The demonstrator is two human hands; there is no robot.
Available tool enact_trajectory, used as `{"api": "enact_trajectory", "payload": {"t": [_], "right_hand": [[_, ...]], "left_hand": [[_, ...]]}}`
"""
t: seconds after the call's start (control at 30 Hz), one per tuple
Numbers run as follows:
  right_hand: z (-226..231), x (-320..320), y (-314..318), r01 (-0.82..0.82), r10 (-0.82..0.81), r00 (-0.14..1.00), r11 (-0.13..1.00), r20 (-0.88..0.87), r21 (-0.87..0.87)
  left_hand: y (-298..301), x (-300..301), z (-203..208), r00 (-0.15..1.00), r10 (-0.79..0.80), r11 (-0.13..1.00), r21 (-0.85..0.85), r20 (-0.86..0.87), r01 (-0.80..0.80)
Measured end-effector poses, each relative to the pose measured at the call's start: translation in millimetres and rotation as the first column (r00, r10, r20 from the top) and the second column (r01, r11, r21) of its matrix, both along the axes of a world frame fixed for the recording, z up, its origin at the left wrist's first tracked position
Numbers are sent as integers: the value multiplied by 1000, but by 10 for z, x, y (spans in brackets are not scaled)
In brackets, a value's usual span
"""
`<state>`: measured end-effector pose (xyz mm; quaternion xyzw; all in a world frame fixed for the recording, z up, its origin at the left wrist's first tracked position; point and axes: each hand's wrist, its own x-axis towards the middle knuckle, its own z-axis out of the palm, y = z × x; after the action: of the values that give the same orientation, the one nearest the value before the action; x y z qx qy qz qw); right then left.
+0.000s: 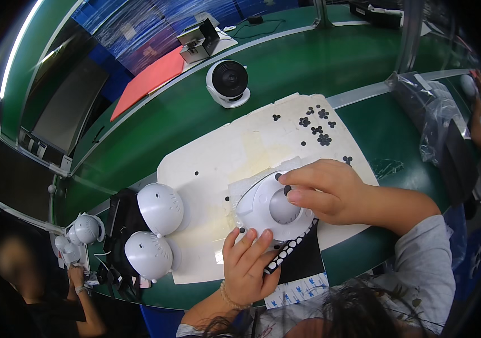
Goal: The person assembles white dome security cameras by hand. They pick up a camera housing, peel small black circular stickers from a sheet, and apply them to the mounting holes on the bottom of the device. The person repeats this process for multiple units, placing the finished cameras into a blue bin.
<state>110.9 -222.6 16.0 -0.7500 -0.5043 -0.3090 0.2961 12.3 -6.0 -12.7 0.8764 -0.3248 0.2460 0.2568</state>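
Note:
A white rounded camera housing [260, 205] lies on a pale board [206, 194] in front of me, its flat base turned up. Over that base, the thumb and forefinger of my right hand [331, 194] pinch a small black round pad [287, 190]. Another dark pad [279, 177] shows right at the forefinger's tip. My left hand [249, 267] rests spread fingertips on the housing's near left rim, its thumb lower down beside a black strip with white ovals [291, 248]. A small black dot [242, 230] sits by the left fingertips.
Two white domed housings [160, 209] [148, 256] stand left. Black pads [323, 139] lie in clusters at the board's far right. An assembled camera [228, 81] stands beyond the board, clear plastic bags [432, 112] at right. Another person [37, 287] works at far left.

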Motion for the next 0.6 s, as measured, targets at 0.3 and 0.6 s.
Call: {"api": "enact_trajectory", "payload": {"t": [0.3, 0.6], "right_hand": [[133, -33, 259, -69, 255, 783, 942, -567, 329], [87, -11, 368, -108, 262, 731, 956, -630, 273]], "left_hand": [[13, 23, 1, 999, -37, 999, 9, 18, 37], [30, 24, 8, 999, -38, 999, 10, 15, 38]]}}
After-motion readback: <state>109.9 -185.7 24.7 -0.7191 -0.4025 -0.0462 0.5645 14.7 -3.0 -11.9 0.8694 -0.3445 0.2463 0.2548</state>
